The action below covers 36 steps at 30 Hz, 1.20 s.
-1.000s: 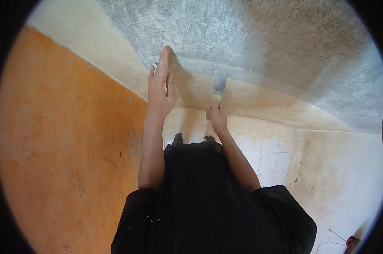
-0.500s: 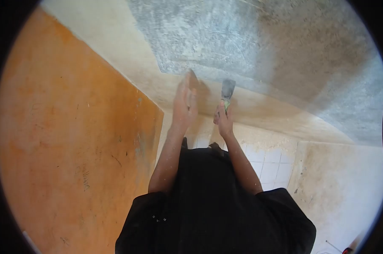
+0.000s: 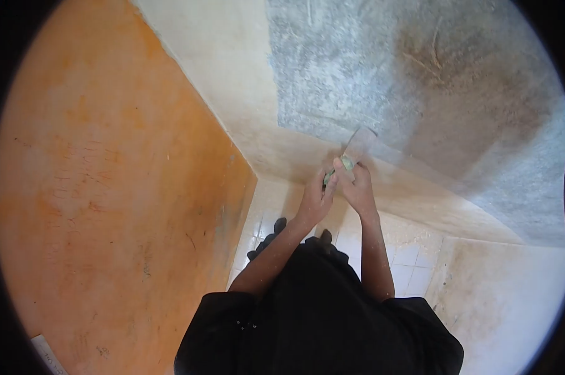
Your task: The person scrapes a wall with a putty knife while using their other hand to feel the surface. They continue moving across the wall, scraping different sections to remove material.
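A putty knife (image 3: 360, 144) with a broad metal blade and a pale green handle is held in front of me, its blade pointing up and to the right. Both hands are closed around its handle. My left hand (image 3: 318, 199) grips the lower end, while my right hand (image 3: 359, 190) wraps the handle nearer the blade. The blade overlaps the lower edge of the rough grey patch (image 3: 332, 69) on the wall in this view.
An orange wall (image 3: 126, 206) with scribbles stands at the left. Below the grey patch runs a cream wall strip (image 3: 264, 147). White floor tiles (image 3: 407, 256) with scattered crumbs lie past my feet (image 3: 326, 237). A stained pale wall (image 3: 501, 294) rises at the right.
My left hand, blurred and apart from the tool before, has come right and closed on the handle. The putty knife now tilts to the right. The view has shifted.
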{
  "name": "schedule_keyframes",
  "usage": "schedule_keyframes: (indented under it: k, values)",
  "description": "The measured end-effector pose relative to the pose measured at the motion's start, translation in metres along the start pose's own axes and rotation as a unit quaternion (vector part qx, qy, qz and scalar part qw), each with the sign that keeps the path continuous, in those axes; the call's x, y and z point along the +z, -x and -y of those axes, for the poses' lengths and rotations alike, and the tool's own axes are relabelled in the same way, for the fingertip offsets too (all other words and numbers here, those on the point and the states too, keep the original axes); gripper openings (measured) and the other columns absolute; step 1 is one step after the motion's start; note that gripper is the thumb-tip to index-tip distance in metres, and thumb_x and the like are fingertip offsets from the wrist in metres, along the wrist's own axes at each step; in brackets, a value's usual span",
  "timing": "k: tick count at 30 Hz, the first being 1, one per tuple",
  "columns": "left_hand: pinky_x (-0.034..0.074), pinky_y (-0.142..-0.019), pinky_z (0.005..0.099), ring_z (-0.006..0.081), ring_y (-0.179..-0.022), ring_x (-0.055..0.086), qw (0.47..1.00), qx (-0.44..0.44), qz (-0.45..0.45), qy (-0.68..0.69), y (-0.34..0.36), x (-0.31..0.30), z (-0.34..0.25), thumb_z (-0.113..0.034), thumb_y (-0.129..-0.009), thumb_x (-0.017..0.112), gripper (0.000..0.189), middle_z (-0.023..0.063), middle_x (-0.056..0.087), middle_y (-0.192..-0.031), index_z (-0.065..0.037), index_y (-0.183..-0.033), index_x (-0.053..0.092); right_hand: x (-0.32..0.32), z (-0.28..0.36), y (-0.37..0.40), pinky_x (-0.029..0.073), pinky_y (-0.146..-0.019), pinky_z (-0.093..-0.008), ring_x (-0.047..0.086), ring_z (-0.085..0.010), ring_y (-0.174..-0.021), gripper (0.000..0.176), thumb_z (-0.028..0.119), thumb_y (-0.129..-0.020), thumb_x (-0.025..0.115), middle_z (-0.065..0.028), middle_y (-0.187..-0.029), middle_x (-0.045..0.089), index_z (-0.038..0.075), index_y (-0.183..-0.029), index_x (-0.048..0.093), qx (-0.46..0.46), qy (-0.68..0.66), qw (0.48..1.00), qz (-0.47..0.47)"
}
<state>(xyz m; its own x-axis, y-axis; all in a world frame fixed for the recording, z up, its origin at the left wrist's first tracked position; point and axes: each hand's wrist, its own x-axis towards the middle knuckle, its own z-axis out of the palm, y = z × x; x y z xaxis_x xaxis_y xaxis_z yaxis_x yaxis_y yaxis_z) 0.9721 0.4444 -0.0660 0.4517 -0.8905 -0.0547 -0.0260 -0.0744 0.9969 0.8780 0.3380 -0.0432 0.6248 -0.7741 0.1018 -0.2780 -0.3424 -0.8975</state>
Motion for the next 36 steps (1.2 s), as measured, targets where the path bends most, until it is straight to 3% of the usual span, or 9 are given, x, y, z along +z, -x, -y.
schedule_keyframes:
  k: [5,7,11,13,20,23,25,28,36]
  values:
    - [0.048,-0.071,0.0384,0.0305,-0.074,0.06,0.987,0.072,-0.038,-0.136,-0.001,-0.016,0.019,-0.025,-0.102,0.052,0.038,0.0199,0.062,-0.086,0.003,-0.127,0.048,0.012,0.032,-0.006,0.045,-0.085,-0.0413,0.059,-0.0331,-0.09,0.041,0.033,-0.103,0.049,-0.021,-0.096,0.063,-0.006,-0.1,0.062,-0.025,0.027,0.998,0.048]
    - [0.046,-0.065,0.0406,0.0307,-0.069,0.057,0.951,0.275,-0.144,-0.006,-0.007,-0.005,0.02,-0.022,-0.102,0.051,0.036,0.0183,0.061,-0.082,0.002,-0.128,0.045,0.024,0.031,-0.006,0.046,-0.088,-0.0413,0.058,-0.0393,-0.096,0.035,0.028,-0.101,0.049,-0.022,-0.116,0.059,-0.004,-0.108,0.062,-0.079,0.09,0.993,0.008]
    - [0.046,-0.061,0.0392,0.0293,-0.066,0.058,0.939,0.285,-0.188,-0.035,-0.011,-0.01,0.038,-0.019,-0.101,0.05,0.043,0.0186,0.062,-0.082,0.003,-0.137,0.04,0.013,0.052,-0.008,0.047,-0.086,-0.0398,0.059,-0.0361,-0.1,0.031,0.024,-0.1,0.053,-0.0214,-0.112,0.059,-0.004,-0.113,0.06,-0.097,0.15,0.983,0.034]
    - [0.047,-0.06,0.0354,0.0274,-0.065,0.059,0.986,0.046,-0.155,-0.026,0.0,-0.025,0.051,-0.017,-0.101,0.05,0.053,0.0192,0.062,-0.083,0.003,-0.146,0.032,-0.006,0.06,-0.011,0.046,-0.087,-0.0398,0.059,-0.033,-0.105,0.028,0.019,-0.098,0.057,-0.019,-0.113,0.06,-0.001,-0.117,0.061,-0.127,0.102,0.983,-0.086]
    - [0.049,-0.062,0.031,0.0232,-0.069,0.062,0.936,0.228,-0.253,-0.091,-0.021,-0.057,0.042,-0.013,-0.099,0.053,0.05,0.021,0.067,-0.097,0.0,-0.146,0.041,-0.075,0.074,-0.048,0.032,-0.11,-0.0477,0.037,-0.0357,-0.136,0.045,0.029,-0.106,0.041,-0.0231,-0.144,0.04,-0.001,-0.138,0.049,-0.228,0.314,0.748,-0.539]
    - [0.052,-0.067,0.0311,0.0246,-0.077,0.067,0.955,0.179,-0.231,-0.054,-0.03,-0.071,-0.031,-0.011,-0.098,0.053,0.044,0.0247,0.067,-0.114,0.0,-0.141,0.049,-0.082,0.063,-0.073,0.024,-0.114,-0.0537,0.022,-0.0398,-0.145,0.055,0.035,-0.108,0.028,-0.0243,-0.157,0.022,-0.001,-0.15,0.034,-0.202,0.379,0.692,-0.58]
    - [0.045,-0.064,0.0273,0.0119,-0.067,0.049,0.943,0.234,-0.221,-0.088,-0.032,-0.077,-0.05,-0.012,-0.1,0.051,0.048,0.0076,0.058,-0.079,0.0,-0.146,0.043,-0.077,0.054,-0.082,0.02,-0.116,-0.0548,0.019,-0.0407,-0.147,0.055,0.035,-0.108,0.027,-0.0238,-0.159,0.018,0.0,-0.151,0.031,-0.208,0.372,0.678,-0.598]
    - [0.053,-0.069,0.0307,0.0252,-0.076,0.069,0.923,0.274,-0.249,-0.103,-0.023,-0.078,-0.02,-0.008,-0.095,0.058,0.042,0.0226,0.069,-0.111,-0.003,-0.137,0.055,-0.081,0.051,-0.094,0.015,-0.118,-0.0559,0.016,-0.0421,-0.148,0.055,0.034,-0.108,0.026,-0.0235,-0.16,0.016,0.0,-0.152,0.029,-0.227,0.364,0.658,-0.618]
    - [0.05,-0.061,0.0311,0.0211,-0.064,0.065,0.924,0.261,-0.256,-0.113,-0.034,-0.092,-0.123,-0.004,-0.091,0.065,0.045,0.0205,0.068,-0.085,-0.007,-0.136,0.058,-0.08,0.054,-0.092,0.016,-0.119,-0.0556,0.021,-0.042,-0.147,0.055,0.03,-0.107,0.025,-0.0241,-0.158,0.023,-0.004,-0.149,0.032,-0.234,0.369,0.644,-0.628]
